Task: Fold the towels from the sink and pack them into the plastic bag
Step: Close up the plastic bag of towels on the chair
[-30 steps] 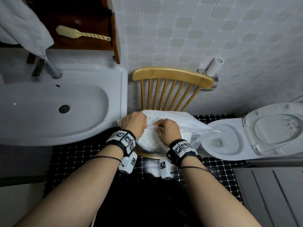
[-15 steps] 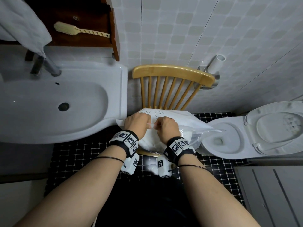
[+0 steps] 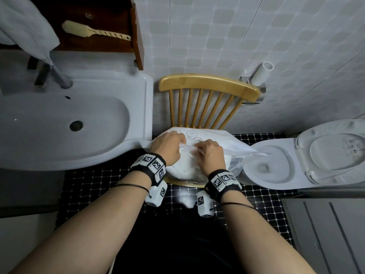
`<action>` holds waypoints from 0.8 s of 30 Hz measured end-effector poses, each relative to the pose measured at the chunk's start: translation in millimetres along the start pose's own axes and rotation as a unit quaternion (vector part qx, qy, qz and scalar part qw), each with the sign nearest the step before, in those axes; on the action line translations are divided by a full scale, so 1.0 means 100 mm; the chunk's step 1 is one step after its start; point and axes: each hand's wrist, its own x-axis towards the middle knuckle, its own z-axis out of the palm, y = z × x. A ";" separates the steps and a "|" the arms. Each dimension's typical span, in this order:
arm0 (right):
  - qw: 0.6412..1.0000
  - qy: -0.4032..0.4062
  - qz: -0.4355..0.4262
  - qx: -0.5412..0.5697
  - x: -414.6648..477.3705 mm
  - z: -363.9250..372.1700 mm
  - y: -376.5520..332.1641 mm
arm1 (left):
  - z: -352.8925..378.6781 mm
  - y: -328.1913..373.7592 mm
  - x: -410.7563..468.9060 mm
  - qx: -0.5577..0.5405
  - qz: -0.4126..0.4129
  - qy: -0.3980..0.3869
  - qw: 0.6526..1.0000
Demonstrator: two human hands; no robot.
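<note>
The plastic bag (image 3: 213,136) lies on the seat of the wooden chair (image 3: 207,84), between the sink (image 3: 147,107) and the toilet (image 3: 276,161). I think it is there because the seat is a flat spot right next to the sink where the towels came from. The white towels (image 3: 187,169) are inside the bag now, so it looks fat and soft. The person bends over it with both arms out. The left hand (image 3: 167,147) and the right hand (image 3: 211,155) sit close together at the open end of the bag. The fingers (image 3: 199,149) of both hands are curled in and pinch the thin clear edge. I think they hold it like this to pull the mouth of the bag closed over the towels, so the packing looks nearly done. Compared with a second ago, not much is different. The hands stay at the same spot on the bag, and the bag and chair have not moved.
</note>
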 end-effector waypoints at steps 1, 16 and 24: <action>1.000 -0.002 -0.001 -0.020 -0.01 -0.02 0.02 | 0.01 0.02 0.00 -0.006 0.010 -0.001 1.000; 0.998 -0.053 -0.001 0.032 0.10 -0.09 0.09 | 0.04 0.16 0.20 0.047 -0.041 0.003 0.998; 0.992 -0.127 0.021 -0.007 0.15 -0.23 0.08 | 0.05 0.13 0.22 0.022 0.009 -0.051 0.998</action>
